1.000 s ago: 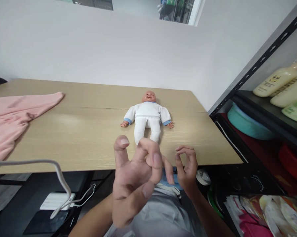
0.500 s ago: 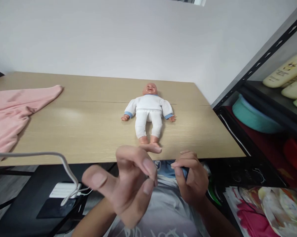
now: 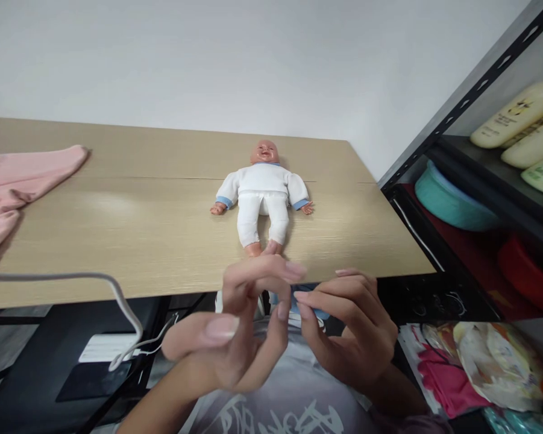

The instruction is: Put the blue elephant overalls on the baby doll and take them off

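Both of my hands hover in front of the table's near edge, below the feet of a baby doll (image 3: 263,181). The doll lies on its back in a white outfit with blue cuffs, arms spread and feet toward me. My left hand (image 3: 244,328) is open, with its thumb apart from the bent fingers, and nothing shows in it. Its raised finger overlaps the doll's feet in the view. Close beside it, my right hand (image 3: 350,325) has thumb and index fingertips brought together, with no object visible between them.
A pink cloth (image 3: 22,181) lies at the left of the wooden table (image 3: 163,241). A white cable (image 3: 122,301) hangs in front at left, above a black chair seat (image 3: 27,361). At right, a shelf holds bottles (image 3: 519,114), a teal basin (image 3: 456,199) and a red basin (image 3: 524,274).
My hands have drawn closer together, and the left has turned with its fingers bending. The view has shifted slightly, so the doll appears higher and a little farther left. The doll itself lies the same.
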The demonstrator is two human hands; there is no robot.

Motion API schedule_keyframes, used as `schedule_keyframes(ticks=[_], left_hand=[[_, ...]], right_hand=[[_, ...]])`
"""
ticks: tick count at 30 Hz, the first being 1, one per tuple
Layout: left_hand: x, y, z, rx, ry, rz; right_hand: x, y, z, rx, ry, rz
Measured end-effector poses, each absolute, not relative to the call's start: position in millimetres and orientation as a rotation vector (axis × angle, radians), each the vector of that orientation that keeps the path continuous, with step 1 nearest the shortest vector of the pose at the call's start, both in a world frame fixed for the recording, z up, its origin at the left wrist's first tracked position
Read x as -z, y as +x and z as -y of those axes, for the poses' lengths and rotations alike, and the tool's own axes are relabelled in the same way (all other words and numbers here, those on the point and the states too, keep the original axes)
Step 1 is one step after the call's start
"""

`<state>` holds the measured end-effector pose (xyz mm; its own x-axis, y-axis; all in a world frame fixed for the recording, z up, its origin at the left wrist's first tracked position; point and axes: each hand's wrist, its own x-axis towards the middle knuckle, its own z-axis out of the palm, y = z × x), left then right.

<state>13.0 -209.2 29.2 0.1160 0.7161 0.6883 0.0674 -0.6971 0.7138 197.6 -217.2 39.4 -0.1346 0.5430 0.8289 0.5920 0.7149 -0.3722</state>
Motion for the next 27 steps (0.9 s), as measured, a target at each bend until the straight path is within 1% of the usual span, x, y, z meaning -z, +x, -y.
schedule_keyframes(ticks=[3, 6, 15, 21, 27], left_hand=[[-39.6, 12.3, 207.6, -1.53, 2.014, -0.78], [-41.8, 9.7, 207.5, -1.5, 2.049, -0.729], [-31.2, 12.5, 205.9, -1.435, 2.089, -0.739], [-23.3, 16.0, 206.6, -1.392, 2.006, -0.732], [-17.1, 18.7, 207.3, -1.332, 2.007, -0.807]], right_hand=[[-49.0, 200.5, 218.0, 0.212, -0.952, 1.864], [-55.2, 202.0, 217.2, 0.29, -0.988, 1.916], [-53.0, 210.7, 219.3, 0.353, -0.985, 2.067], [-47.3, 213.1, 218.3, 0.355, -0.992, 2.116], [-45.6, 216.3, 213.8, 0.386, -0.959, 2.191]])
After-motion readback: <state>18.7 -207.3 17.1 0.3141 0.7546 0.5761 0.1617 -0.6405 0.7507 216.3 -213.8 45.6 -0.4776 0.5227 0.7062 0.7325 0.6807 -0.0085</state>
